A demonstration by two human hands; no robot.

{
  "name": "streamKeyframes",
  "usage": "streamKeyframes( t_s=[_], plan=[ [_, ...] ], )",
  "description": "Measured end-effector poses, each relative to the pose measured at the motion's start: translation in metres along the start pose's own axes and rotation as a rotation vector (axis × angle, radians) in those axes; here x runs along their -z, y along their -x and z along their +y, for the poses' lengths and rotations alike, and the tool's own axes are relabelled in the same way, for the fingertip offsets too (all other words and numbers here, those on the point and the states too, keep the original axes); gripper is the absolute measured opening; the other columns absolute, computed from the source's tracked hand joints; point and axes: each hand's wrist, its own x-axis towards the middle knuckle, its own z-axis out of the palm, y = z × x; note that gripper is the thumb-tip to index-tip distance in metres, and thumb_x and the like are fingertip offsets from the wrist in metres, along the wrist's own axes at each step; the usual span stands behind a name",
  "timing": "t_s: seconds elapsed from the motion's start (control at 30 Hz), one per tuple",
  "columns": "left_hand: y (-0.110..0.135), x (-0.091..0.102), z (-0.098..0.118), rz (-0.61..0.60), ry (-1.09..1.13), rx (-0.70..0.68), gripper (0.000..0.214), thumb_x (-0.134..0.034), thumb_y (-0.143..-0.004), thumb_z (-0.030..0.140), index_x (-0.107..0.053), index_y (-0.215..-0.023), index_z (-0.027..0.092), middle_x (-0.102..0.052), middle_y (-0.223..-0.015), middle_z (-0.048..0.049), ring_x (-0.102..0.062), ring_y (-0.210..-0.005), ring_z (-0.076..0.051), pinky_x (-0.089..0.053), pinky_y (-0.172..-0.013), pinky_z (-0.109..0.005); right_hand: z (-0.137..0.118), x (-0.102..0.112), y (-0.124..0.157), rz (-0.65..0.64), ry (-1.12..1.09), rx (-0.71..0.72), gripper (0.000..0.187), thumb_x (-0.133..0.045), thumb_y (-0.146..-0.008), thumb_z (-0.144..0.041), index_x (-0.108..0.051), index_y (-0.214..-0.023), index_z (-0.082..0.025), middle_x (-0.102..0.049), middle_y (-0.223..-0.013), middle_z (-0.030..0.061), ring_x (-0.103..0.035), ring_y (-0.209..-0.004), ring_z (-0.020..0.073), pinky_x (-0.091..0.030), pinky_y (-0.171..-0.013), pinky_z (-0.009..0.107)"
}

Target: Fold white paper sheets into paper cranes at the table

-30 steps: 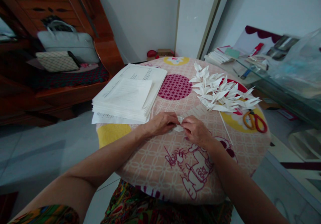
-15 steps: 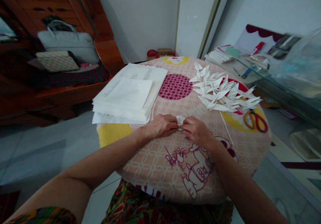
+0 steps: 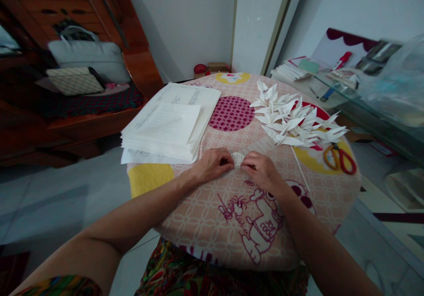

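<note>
A small piece of folded printed paper (image 3: 237, 158) lies between my two hands at the middle of the round table. My left hand (image 3: 216, 164) pinches its left edge, fingers curled. On the other edge, my right hand (image 3: 260, 168) pinches with thumb and fingertips. Much of the paper is hidden behind the fingers. Just beyond my right hand is a flat strip of printed paper (image 3: 261, 146). Several folded white paper pieces with pointed tips (image 3: 288, 119) are heaped at the right.
A stack of printed sheets (image 3: 155, 128) lies at the left, smaller sheets on top. Scissors with orange and red handles (image 3: 344, 162) rest near the right edge, beside a thin white stick (image 3: 300, 168). A patterned cloth (image 3: 198, 216) covers the table; a glass-topped stand (image 3: 357, 106) adjoins it.
My fingers have shifted slightly on the folded paper. The hands have moved a little apart, and more of its lined face shows between them.
</note>
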Motion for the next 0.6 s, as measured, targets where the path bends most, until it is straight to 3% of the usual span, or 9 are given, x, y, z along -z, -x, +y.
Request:
streamKeyframes(
  t_s=[0.33,0.6],
  plan=[
    [-0.002,-0.006,0.008,0.072,-0.104,0.128,0.014,-0.061,-0.08,0.017,-0.065,-0.067,0.015,-0.063,-0.082,-0.0035,-0.058,-0.075,-0.014,-0.043,-0.068,-0.026,-0.006,-0.01,-0.003,0.119,0.148,-0.135,0.019,-0.064,-0.079,-0.009,-0.065,-0.062,-0.017,-0.06,-0.071,0.0039,-0.055,-0.069,0.0167,-0.041,-0.066,0.029],
    [-0.006,-0.007,0.01,0.054,-0.181,0.17,0.015,-0.062,-0.08,0.02,-0.063,-0.066,0.015,-0.063,-0.082,-0.0039,-0.056,-0.072,-0.014,-0.044,-0.067,-0.027,-0.005,-0.019,-0.005,0.178,0.384,-0.109,0.02,-0.065,-0.079,-0.013,-0.062,-0.061,-0.02,-0.062,-0.071,0.0065,-0.053,-0.076,0.0219,-0.041,-0.07,0.034]
  ],
)
